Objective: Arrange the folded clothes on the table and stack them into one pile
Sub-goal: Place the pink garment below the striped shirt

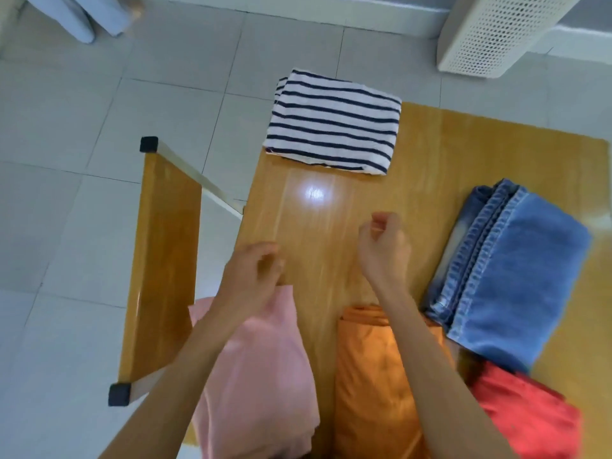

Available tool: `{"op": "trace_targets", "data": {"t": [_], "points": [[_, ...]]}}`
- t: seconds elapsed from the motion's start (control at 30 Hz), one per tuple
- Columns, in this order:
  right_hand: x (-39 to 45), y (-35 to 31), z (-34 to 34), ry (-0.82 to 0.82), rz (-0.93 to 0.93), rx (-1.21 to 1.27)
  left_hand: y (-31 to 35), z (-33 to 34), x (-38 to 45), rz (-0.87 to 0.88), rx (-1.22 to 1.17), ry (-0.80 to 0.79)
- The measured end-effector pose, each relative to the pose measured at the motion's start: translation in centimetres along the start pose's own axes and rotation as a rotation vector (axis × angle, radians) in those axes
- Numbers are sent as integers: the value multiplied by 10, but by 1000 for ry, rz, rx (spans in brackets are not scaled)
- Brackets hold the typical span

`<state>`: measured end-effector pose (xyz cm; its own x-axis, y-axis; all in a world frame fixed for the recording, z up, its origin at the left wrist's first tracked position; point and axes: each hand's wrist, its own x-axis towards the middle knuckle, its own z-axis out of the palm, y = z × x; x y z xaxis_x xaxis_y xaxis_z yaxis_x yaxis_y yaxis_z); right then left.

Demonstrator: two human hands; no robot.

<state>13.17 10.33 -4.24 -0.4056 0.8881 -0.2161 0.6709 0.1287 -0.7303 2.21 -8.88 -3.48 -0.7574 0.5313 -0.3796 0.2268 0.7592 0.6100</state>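
Observation:
Five folded garments lie on the wooden table point(331, 226). A navy-and-white striped shirt point(334, 124) rests at the far edge, partly overhanging it. Folded blue jeans point(516, 273) sit on the right. A red garment point(530, 415) lies at the near right, partly under the jeans. An orange garment point(371, 385) and a pink garment point(261, 376) lie at the near edge. My left hand point(255, 273) hovers over the far end of the pink garment with its fingers curled, holding nothing. My right hand point(384, 250) is loosely curled above bare wood, just beyond the orange garment.
A lower wooden panel point(162, 260) with black corner caps juts out left of the table. Grey floor tiles surround everything. A white perforated bin point(496, 31) stands at the far right, and light fabric point(82, 14) hangs at the far left.

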Motion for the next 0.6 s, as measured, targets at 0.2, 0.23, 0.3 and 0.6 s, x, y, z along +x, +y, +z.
{"op": "trace_targets", "data": {"t": [0.2,0.23,0.3,0.6], "points": [[-113,16,16,-46,-312,-294,-51,-5,-53,-12,277,-89],[-127,15,15,-86,-337,-320,-48,-10,-54,-6,359,-114],[-151,14,11,-210,-314,-338,-41,-20,-50,-12,474,-188],[-207,19,12,-602,-105,-715,-56,-36,-33,-9,189,-106]]}}
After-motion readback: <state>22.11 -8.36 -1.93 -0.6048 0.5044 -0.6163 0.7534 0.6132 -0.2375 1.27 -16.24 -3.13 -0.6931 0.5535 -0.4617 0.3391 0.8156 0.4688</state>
